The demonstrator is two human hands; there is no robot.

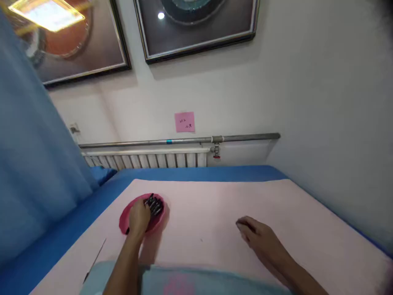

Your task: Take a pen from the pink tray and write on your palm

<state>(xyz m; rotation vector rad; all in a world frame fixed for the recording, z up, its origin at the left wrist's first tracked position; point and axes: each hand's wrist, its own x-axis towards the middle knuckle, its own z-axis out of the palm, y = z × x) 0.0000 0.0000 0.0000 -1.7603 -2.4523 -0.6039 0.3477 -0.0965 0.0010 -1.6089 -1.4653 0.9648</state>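
Left hand [138,217] reaching into a shallow round red plastic dish [126,217], fingers curled down over a heap of small black clips or pins [155,205]. Cannot tell whether any piece is actually pinched: fingertips hidden behind the knuckles. Dish resting on the pale pink sheet [208,209], partly covered by the palm, its rim showing on the near-left side of the fingers and curving round beyond them. Black heap lying just past the fingertips, toward the far side of the dish.

Right hand [256,235] flat on the same sheet, well apart from the dish, fingers loosely extended and released, holding nothing visible. Slightly blurred at the fingertips.

Judged risks: dish light and shallow, so a sideways push from the curled fingers likely to slide or tip it on the soft sheet. Small black pieces likely to tangle, so several may lift together and drop off onto the sheet. No steadying from the right hand, too distant from the rim.

Look of the black pieces: glossy, thin, jumbled in one cluster, individual shapes too small to tell. Dish a saturated red-pink, smooth, low-walled.

Beyond the fingers: blue mattress edge [199,173], white radiator [147,159], grey pipe [184,141], pink sticky note [184,122] on the wall.
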